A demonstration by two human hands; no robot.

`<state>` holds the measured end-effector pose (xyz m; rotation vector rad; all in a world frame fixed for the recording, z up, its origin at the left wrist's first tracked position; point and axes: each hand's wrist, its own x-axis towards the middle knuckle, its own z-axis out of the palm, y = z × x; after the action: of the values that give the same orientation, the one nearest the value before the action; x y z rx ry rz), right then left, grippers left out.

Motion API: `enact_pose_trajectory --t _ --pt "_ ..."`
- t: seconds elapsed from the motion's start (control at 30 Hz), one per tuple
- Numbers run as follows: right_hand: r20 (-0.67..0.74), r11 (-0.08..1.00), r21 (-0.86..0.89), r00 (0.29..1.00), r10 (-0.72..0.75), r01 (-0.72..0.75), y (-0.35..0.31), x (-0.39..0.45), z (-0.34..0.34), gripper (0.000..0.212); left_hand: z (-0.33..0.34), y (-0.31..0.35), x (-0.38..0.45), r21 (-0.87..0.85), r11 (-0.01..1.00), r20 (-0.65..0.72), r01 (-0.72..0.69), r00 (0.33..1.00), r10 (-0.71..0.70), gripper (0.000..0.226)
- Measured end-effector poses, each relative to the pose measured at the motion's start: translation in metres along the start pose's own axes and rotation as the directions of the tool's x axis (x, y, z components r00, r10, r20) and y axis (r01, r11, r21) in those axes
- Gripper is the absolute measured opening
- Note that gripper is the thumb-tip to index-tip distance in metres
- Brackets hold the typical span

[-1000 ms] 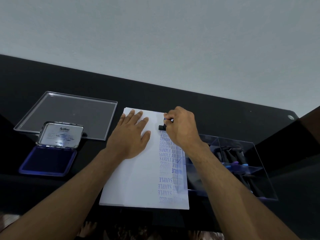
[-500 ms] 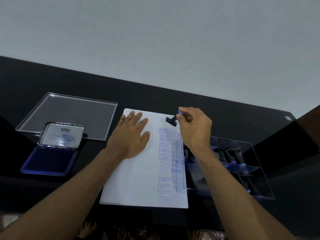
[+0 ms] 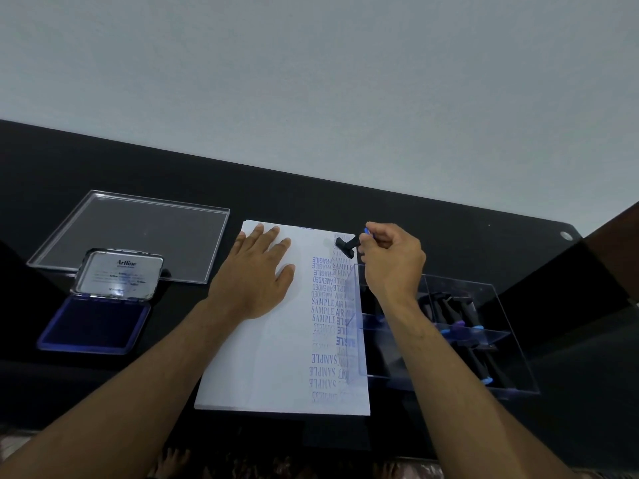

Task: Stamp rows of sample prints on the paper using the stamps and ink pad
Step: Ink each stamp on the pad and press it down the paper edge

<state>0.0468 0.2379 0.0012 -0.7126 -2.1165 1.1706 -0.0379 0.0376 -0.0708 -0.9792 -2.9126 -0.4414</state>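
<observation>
The right hand [image 3: 392,261] pinches a black stamp [image 3: 346,246] tilted over the paper's [image 3: 262,357] far right corner; its face is hidden. The left hand [image 3: 257,274] lies flat, fingers straight, on the paper. Lower prints blur.

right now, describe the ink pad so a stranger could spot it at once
On the black table, look left of the white paper. The ink pad lies nearest you, below a clear flat tray: a dark blue open case, its silver lid raised.
</observation>
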Motion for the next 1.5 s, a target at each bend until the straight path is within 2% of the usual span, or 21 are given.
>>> enact_pose_trajectory --t 0.53,0.73,1.0,1.13,1.4,1.5 --pt "0.002 0.998 0.061 1.000 0.015 -0.015 0.001 -0.001 -0.004 0.019 -0.001 0.001 -0.001 0.009 1.000 0.007 0.006 1.000 -0.006 0.071" --pt "-0.017 0.989 0.148 0.999 0.032 -0.029 -0.001 -0.004 -0.016 0.018 -0.007 0.006 -0.002 -0.010 1.000 -0.002 0.017 1.000 -0.017 0.071" --pt "-0.047 0.981 0.191 0.998 0.041 -0.032 -0.004 -0.020 -0.055 0.019 -0.019 0.057 -0.024 -0.152 0.988 -0.018 -0.015 1.000 0.012 0.071" --pt "-0.063 0.978 0.204 0.997 0.055 -0.041 -0.001 -0.036 -0.081 0.017 -0.025 0.090 -0.039 -0.173 0.982 -0.026 -0.077 0.997 0.074 0.070" --pt "-0.093 0.998 0.031 0.994 -0.052 0.055 0.012 -0.077 -0.128 0.022 -0.025 0.141 -0.077 -0.250 0.942 -0.071 -0.226 0.974 0.215 0.064" --pt "-0.055 0.993 -0.058 0.993 -0.108 0.105 0.016 -0.090 -0.139 0.018 -0.022 0.150 -0.086 -0.233 0.934 -0.084 -0.271 0.962 0.259 0.069"
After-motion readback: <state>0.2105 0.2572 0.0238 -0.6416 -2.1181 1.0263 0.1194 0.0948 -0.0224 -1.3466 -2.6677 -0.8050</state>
